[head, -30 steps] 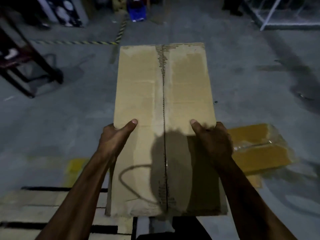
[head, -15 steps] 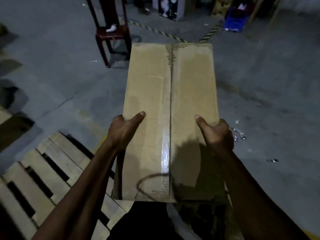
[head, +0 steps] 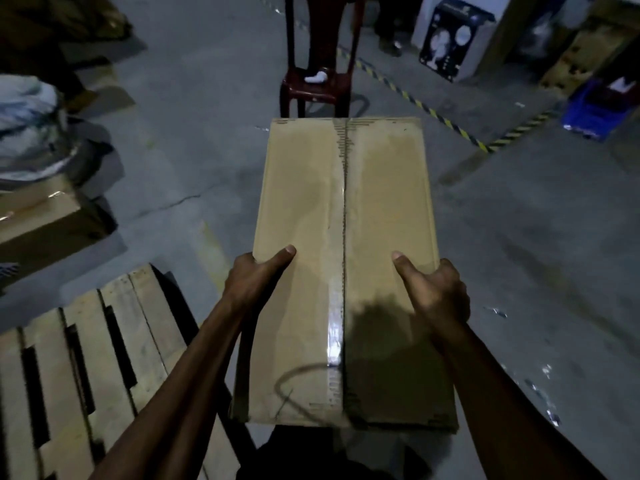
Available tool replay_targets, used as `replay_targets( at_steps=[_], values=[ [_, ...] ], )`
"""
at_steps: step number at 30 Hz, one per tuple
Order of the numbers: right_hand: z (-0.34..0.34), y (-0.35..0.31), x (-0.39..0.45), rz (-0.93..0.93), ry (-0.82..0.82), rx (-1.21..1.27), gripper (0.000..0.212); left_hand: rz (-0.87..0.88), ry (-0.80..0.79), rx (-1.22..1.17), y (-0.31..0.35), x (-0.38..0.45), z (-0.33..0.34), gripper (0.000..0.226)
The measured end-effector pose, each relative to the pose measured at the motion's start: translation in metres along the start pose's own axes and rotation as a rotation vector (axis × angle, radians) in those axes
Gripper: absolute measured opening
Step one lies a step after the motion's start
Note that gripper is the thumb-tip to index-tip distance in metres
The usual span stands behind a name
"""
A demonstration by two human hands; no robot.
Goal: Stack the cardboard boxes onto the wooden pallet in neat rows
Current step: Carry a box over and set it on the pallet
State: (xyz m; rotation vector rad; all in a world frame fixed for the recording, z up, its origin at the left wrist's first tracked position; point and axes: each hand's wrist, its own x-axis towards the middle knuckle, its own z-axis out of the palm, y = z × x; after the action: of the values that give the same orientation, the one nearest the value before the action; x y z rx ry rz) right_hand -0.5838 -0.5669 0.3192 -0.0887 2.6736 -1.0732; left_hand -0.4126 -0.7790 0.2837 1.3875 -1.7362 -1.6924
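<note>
Taped cardboard box (head: 346,271), seemingly above floor

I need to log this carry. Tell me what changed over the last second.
The view swung left: the wooden pallet came further into view at lower left, and the red chair moved to top centre. Unchanged: left hand and right hand still grip the cardboard box by its sides.

Fingers of both hands hidden under the box (head: 346,258); pallet (head: 86,368) cut off lower left; chair (head: 320,81) top cropped at upper edge.
</note>
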Motion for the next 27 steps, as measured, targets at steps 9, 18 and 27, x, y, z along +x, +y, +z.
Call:
replay_targets(
  at_steps=[9, 18, 27],
  values=[
    [0.099, -0.136, 0.1, -0.231, -0.261, -0.052, 0.082, 0.014, 0.276, -0.129, 0.025, 0.11, -0.056, 0.055],
    [0.244, -0.286, 0.183, -0.496, -0.559, -0.189, 0.084, -0.173, 0.713, -0.316, 0.054, 0.186, -0.096, 0.054],
    [0.366, -0.414, 0.151, -0.742, -0.856, -0.286, 0.085, -0.293, 1.047, -0.443, 0.053, 0.207, -0.174, 0.072]
  ],
)
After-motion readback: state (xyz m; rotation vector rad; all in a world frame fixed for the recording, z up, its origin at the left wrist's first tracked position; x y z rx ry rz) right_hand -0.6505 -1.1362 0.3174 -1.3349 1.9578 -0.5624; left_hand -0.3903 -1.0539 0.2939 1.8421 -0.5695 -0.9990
